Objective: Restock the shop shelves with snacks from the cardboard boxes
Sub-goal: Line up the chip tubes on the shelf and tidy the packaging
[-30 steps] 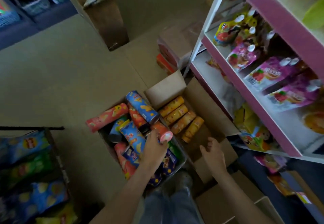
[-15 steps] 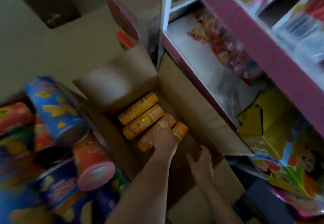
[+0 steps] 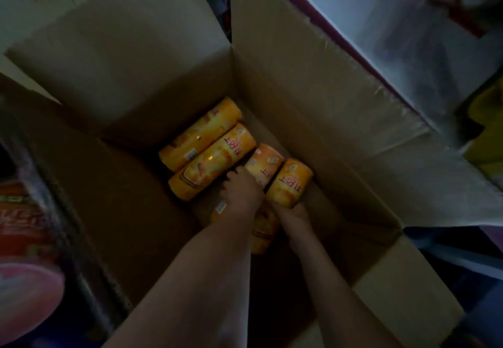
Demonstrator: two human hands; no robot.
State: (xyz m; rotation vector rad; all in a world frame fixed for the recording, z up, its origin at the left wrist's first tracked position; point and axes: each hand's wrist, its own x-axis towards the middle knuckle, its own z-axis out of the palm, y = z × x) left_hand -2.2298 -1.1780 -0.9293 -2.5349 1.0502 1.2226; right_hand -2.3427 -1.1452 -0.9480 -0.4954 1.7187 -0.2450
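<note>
You are holding both arms down inside an open cardboard box (image 3: 299, 97), whose flaps are standing spread outward on all sides. Four orange-yellow snack tubes are lying side by side on the box floor, slanting toward its far corner. The first tube (image 3: 200, 134) is lying nearest the far wall, and the second tube (image 3: 215, 164) is touching it on the near side.

Your left hand (image 3: 241, 194) is resting on top of the third tube (image 3: 265, 165), and its fingers are curling over the tube's left side, down into the gap beside the second tube, so it is grasping that tube. The tube's near half is showing between your two forearms.

Your right hand (image 3: 295, 217) is gripping the near end of the fourth tube (image 3: 290, 183), which is lying closest to the box's right wall; the fingers are wrapping underneath, where they are hidden. Whether this tube is touching the floor is not clear.

Beyond the box's right flap, a pale shelf board (image 3: 381, 29) with a purple front edge is running along. A yellow package (image 3: 487, 135) is showing at the right edge of view, and a blurred pink round lid (image 3: 24, 293) is sitting outside the box's left wall.
</note>
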